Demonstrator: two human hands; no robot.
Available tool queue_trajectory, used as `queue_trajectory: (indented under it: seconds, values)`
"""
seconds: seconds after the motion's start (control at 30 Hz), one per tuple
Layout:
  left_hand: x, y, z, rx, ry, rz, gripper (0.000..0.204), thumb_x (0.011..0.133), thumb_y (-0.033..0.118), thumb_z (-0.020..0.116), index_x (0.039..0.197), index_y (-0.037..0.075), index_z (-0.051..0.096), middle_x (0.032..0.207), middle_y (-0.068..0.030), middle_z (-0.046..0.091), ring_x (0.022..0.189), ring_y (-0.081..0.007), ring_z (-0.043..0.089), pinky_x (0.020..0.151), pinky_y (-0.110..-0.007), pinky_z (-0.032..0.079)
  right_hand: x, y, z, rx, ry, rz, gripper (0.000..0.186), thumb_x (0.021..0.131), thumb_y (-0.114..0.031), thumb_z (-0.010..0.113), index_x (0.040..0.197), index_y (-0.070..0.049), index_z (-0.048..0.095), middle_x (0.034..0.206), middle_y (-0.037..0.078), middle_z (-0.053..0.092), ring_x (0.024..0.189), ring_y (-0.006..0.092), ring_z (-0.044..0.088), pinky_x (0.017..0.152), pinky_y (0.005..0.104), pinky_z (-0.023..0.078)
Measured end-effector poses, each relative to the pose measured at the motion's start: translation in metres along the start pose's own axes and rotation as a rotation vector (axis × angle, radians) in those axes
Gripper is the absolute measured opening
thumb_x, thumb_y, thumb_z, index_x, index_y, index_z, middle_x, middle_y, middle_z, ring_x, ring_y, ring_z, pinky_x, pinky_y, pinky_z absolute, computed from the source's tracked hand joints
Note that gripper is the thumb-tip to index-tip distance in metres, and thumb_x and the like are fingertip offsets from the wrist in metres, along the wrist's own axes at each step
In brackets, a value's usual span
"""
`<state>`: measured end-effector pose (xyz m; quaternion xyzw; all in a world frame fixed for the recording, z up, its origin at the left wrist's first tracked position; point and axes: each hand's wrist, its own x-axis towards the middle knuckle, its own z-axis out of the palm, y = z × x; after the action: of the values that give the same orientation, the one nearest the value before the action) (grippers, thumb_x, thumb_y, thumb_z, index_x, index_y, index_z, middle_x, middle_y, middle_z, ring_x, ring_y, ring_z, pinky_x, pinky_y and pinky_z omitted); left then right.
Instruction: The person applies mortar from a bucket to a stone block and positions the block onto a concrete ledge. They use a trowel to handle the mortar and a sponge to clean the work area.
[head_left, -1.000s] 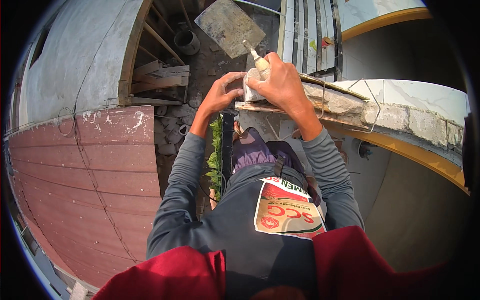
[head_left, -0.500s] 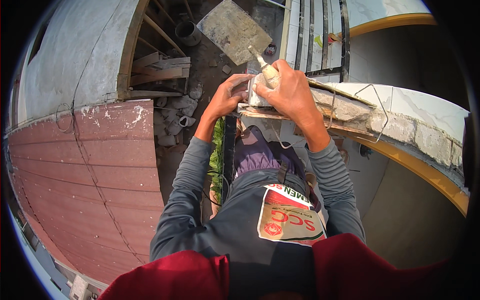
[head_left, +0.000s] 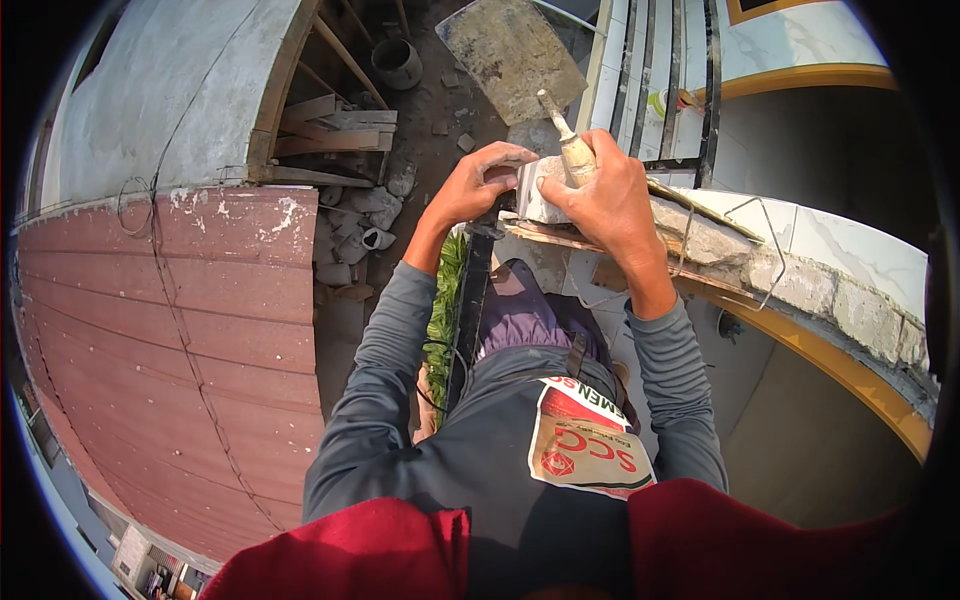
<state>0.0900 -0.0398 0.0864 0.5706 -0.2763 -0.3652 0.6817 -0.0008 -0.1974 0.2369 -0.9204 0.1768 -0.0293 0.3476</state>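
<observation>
My right hand point(head_left: 610, 195) is closed round a hand tool with a worn, pale handle point(head_left: 575, 158). A thin stem sticks up from my grip, and the tool's other end is hidden. Under that hand lies a mortar-crusted pale block point(head_left: 545, 200) at the near end of a rough wall top. My left hand point(head_left: 478, 187) is bent round the block's left end, its thumb and fingertips against a narrow grey strip point(head_left: 524, 188) there. Whether this strip is a separate piece, I cannot tell.
Bent wires point(head_left: 770, 245) stick out of the wall's rough mortar top point(head_left: 715, 240). Far below are a flat grey board point(head_left: 512, 60), a bucket point(head_left: 397, 64) and rubble point(head_left: 355, 235). A reddish corrugated roof point(head_left: 170, 340) spreads at left. Dark metal bars point(head_left: 712, 90) stand at upper right.
The view has shifted, so the scene sits slightly further right. Both hands stay at the block's end, with the tool still in my right hand.
</observation>
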Motion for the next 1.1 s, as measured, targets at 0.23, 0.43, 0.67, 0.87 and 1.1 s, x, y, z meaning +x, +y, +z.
queue_trajectory:
  seconds: [0.23, 0.43, 0.67, 0.87, 1.1]
  values:
    - [-0.008, 0.034, -0.051, -0.347, 0.029, 0.198, 0.049, 0.098, 0.033, 0.063, 0.137, 0.003, 0.058, 0.123, -0.0192, 0.067, 0.116, -0.0260, 0.064, 0.105, -0.040, 0.046, 0.014, -0.022, -0.032, 0.312, 0.042, 0.112, 0.041, 0.071, -0.021, 0.081, 0.097, 0.004, 0.060, 0.073, 0.012, 0.067, 0.061, 0.0178, 0.063, 0.057, 0.0317, 0.051]
    - [-0.038, 0.076, -0.046, -0.661, -0.082, 0.459, 0.073, 0.080, 0.005, 0.077, 0.147, 0.007, 0.048, 0.137, -0.0237, 0.057, 0.127, -0.0292, 0.057, 0.108, -0.043, 0.046, 0.031, 0.010, -0.054, 1.094, -0.079, 0.239, 0.029, 0.081, -0.021, 0.078, 0.093, -0.002, 0.060, 0.069, 0.004, 0.063, 0.043, 0.0057, 0.052, 0.034, 0.0206, 0.042]
    - [-0.017, 0.141, 0.015, -0.347, 0.037, 0.722, 0.061, 0.074, 0.004, 0.086, 0.127, 0.004, 0.056, 0.131, -0.0161, 0.061, 0.123, -0.0266, 0.059, 0.106, -0.042, 0.049, 0.042, 0.006, -0.046, 1.275, -0.353, 0.342, 0.038, 0.090, -0.034, 0.069, 0.105, 0.000, 0.062, 0.077, 0.009, 0.069, 0.047, 0.0094, 0.059, 0.033, 0.0216, 0.044]
    - [-0.082, 0.156, 0.051, -0.162, 0.431, 0.583, 0.054, 0.083, 0.007, 0.083, 0.127, 0.004, 0.052, 0.119, -0.0077, 0.066, 0.109, -0.0173, 0.065, 0.093, -0.035, 0.057, 0.011, -0.008, -0.087, 0.660, 0.248, -0.114, 0.038, 0.100, -0.036, 0.058, 0.115, -0.002, 0.057, 0.076, 0.004, 0.063, 0.053, 0.0071, 0.055, 0.046, 0.0233, 0.047]
    - [-0.141, 0.142, 0.108, 0.215, 0.853, 0.468, 0.051, 0.083, 0.017, 0.084, 0.123, 0.002, 0.055, 0.110, -0.0115, 0.071, 0.101, -0.0176, 0.068, 0.086, -0.033, 0.057, 0.022, 0.038, -0.085, 0.010, 0.290, -0.307, 0.035, 0.098, -0.029, 0.060, 0.118, 0.000, 0.061, 0.076, 0.012, 0.065, 0.062, 0.0234, 0.064, 0.060, 0.0394, 0.051]
